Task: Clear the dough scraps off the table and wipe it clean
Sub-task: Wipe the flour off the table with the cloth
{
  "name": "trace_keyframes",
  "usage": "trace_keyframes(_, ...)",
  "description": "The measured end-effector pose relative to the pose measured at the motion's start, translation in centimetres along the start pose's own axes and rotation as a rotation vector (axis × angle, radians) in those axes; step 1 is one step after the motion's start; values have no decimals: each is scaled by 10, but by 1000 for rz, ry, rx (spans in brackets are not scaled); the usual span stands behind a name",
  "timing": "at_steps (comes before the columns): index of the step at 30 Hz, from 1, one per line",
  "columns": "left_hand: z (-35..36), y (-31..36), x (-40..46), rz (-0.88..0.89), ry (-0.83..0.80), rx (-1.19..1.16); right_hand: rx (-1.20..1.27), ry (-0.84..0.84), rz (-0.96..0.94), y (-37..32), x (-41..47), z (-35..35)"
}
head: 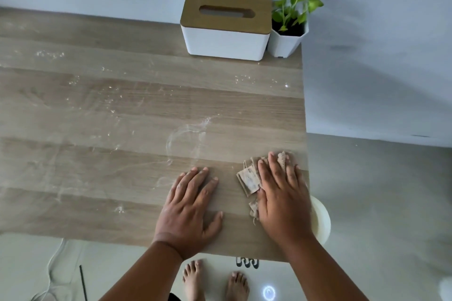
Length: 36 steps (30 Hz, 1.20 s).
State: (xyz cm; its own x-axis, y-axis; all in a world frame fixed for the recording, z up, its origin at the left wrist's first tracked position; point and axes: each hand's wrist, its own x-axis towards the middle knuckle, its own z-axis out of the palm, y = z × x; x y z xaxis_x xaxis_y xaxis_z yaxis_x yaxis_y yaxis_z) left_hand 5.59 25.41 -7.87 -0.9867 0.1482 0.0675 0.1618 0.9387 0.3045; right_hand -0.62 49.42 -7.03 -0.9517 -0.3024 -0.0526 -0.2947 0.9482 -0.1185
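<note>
My right hand (283, 200) lies flat, fingers straight, pressing a crumpled beige cloth (248, 182) onto the wooden table (122, 110) close to its right edge. Parts of the cloth stick out to the left of the hand and beyond the fingertips. My left hand (190, 208) rests flat on the bare wood just to the left, fingers spread, holding nothing. White flour smears and small crumbs (186, 139) streak the tabletop, with a ring-shaped mark ahead of my left hand.
A white tissue box with a wooden lid (226, 27) and a small potted plant (289, 32) stand at the table's far right corner by the wall. A pale round container (321, 220) sits below the table's right edge. My bare feet are on the floor.
</note>
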Motion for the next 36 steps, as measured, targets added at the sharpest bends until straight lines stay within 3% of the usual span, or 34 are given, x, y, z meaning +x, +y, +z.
trace_keyframes(6,-1,0,0,-4,4,-20,-9,-37,176,-5,74,-6)
trace_keyframes(13,-7,1,2,-8,-16,-12,-14,-73,146,-28,135,-10)
trace_keyframes(18,-8,2,0,-14,-49,1,-17,-80,-81,-32,90,-10)
trace_keyframes(24,-6,1,1,-7,-29,-1,24,-8,-190,-5,-2,2)
trace_keyframes(28,-5,1,0,-4,-21,-2,55,13,-44,14,12,-6)
trace_keyframes(36,-3,0,1,15,35,-35,35,57,261,20,179,-15)
